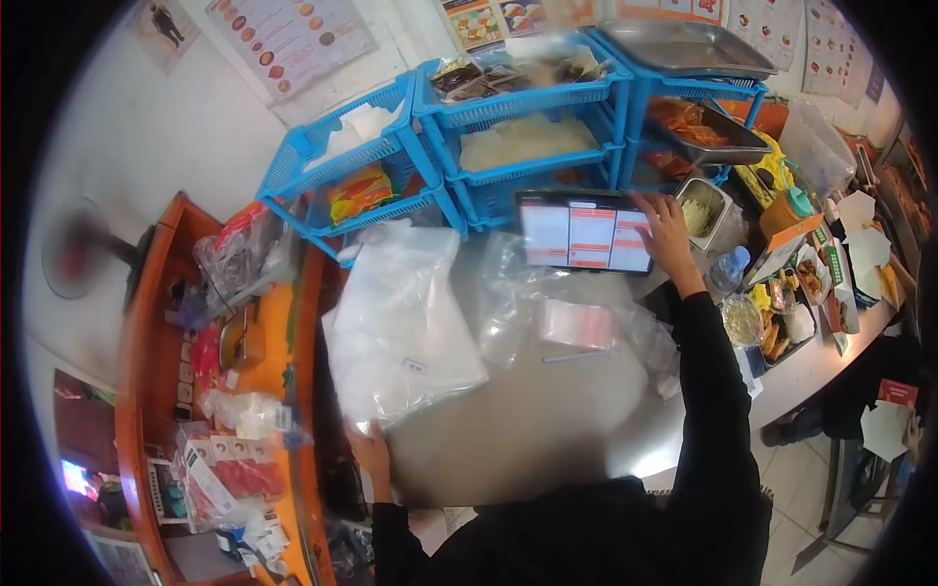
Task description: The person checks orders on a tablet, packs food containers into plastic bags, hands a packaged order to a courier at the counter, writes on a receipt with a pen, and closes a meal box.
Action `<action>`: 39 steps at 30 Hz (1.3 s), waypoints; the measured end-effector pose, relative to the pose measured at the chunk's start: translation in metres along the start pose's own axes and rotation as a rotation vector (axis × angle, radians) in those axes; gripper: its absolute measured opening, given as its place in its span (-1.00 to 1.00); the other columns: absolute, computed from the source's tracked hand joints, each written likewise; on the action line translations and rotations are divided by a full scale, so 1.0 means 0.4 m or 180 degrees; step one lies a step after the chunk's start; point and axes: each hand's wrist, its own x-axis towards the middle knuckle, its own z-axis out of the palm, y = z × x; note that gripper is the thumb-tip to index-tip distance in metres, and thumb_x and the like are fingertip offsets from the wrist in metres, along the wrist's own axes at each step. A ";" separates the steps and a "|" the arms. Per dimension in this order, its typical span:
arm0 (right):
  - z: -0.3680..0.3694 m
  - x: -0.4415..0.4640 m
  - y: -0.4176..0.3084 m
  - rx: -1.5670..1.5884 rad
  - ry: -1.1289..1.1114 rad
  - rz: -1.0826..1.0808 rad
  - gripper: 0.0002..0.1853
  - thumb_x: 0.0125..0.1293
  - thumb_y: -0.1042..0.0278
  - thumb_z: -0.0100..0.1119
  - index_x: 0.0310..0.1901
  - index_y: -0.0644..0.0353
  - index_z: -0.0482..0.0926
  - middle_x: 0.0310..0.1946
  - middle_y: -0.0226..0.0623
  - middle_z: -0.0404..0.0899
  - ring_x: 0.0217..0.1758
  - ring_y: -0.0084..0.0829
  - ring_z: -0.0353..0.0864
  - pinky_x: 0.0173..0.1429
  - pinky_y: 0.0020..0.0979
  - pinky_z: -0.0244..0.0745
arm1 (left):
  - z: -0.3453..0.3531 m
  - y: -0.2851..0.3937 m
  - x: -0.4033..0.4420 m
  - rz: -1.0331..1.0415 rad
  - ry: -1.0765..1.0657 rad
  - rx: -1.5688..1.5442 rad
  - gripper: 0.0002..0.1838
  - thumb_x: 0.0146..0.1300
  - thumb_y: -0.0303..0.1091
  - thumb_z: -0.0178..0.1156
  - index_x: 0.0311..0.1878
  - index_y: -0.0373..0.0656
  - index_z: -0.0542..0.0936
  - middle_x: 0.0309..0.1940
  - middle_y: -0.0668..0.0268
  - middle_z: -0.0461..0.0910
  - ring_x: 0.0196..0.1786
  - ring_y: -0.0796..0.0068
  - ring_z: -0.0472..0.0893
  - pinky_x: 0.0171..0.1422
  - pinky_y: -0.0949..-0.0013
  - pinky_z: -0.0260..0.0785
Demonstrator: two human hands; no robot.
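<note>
My right hand point(669, 239) reaches to the right side of a tablet point(584, 231), fingers stretched out over its edge and screen. The lit screen has white and orange panels. At the table's left edge, my left hand point(367, 457) touches the lower corner of a large pack of white plastic bags point(401, 322), its fingertips apart. Whether those fingers press on the plastic is hard to make out. Clear plastic bags point(503, 293) and a small pinkish-white packet point(576, 324) lie on the metal table point(508, 430) below the tablet.
Blue tiered racks point(528, 166) with packets and trays stand behind the tablet. To the right are a metal tub of pale shreds point(700, 213), a water bottle point(728, 269) and food boxes point(782, 327). An orange counter point(293, 469) with bagged goods runs along the left.
</note>
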 end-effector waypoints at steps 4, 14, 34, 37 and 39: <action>0.012 0.003 0.009 0.0031 0.0086 0.0001 -0.34 -0.08 0.55 0.14 0.16 0.00 0.26 -0.05 -0.31 0.35 -0.04 -0.23 0.28 0.09 -0.26 0.22 | -0.014 0.018 -0.001 -0.0352 -0.0318 -0.0112 -0.28 0.15 0.07 -0.01 0.22 -0.25 0.11 0.16 0.00 0.22 0.15 -0.02 0.28 0.17 0.12 0.13; 0.025 0.010 0.017 0.0002 0.0182 0.0076 -0.38 -0.03 0.55 0.10 0.16 -0.02 0.27 -0.17 -0.29 0.39 -0.14 -0.26 0.29 0.00 -0.29 0.24 | -0.001 0.000 0.001 -0.0306 -0.0262 -0.0183 -0.30 0.15 0.02 0.01 0.22 -0.24 0.11 0.19 0.03 0.19 0.20 0.02 0.24 0.20 0.15 0.11; 0.028 0.021 0.009 0.0007 0.0393 0.0177 -0.50 0.02 0.52 0.07 0.08 0.02 0.37 -0.31 -0.28 0.39 -0.25 -0.26 0.30 -0.11 -0.30 0.25 | -0.005 0.008 0.002 -0.0108 -0.0138 -0.0240 -0.33 0.16 -0.04 0.03 0.21 -0.29 0.13 0.18 0.00 0.18 0.21 0.04 0.22 0.22 0.17 0.10; 0.030 0.023 0.007 0.0112 0.0392 0.0186 -0.52 0.03 0.47 0.10 0.07 0.02 0.37 -0.30 -0.25 0.40 -0.23 -0.22 0.31 -0.09 -0.28 0.26 | -0.012 0.011 0.004 -0.0171 -0.0202 -0.0188 -0.32 0.14 -0.04 0.05 0.20 -0.29 0.14 0.17 0.00 0.19 0.20 0.04 0.24 0.21 0.16 0.11; 0.023 0.020 0.001 0.0164 0.0281 0.0300 -0.52 0.04 0.42 0.12 0.08 0.01 0.37 -0.23 -0.19 0.42 -0.15 -0.16 0.34 -0.03 -0.25 0.26 | -0.010 0.019 0.002 -0.0380 -0.0048 -0.0303 -0.33 0.10 -0.07 0.09 0.19 -0.29 0.17 0.15 0.00 0.23 0.17 0.05 0.27 0.20 0.16 0.12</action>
